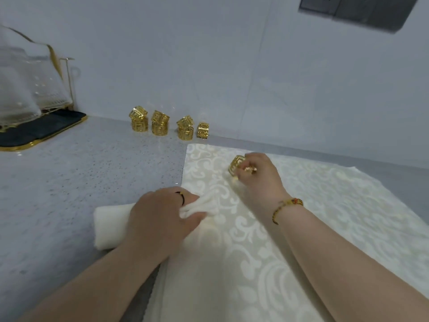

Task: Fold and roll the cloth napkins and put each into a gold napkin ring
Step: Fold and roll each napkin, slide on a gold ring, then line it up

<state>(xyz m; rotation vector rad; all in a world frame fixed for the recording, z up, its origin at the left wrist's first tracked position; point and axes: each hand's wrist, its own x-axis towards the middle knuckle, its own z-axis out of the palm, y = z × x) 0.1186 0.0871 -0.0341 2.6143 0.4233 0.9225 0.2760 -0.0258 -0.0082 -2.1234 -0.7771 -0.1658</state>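
Gold ring (236, 165) pinched by right hand (257, 177); left hand (160, 214) grips rolled napkin (111, 225).

**A home kitchen counter**

The work surface is a speckled grey stone countertop (69, 182) that meets a glossy pale wall (209, 66) at the back. At the left, a gold-wire drying rack (69, 84) holds clear glassware (27, 89) over a black drip tray (41, 131) with a gold rim. A dark socket plate (357, 10) sits high on the wall. Gold napkin rings (160, 123) stand along the wall, near a cream damask cloth (301, 228).
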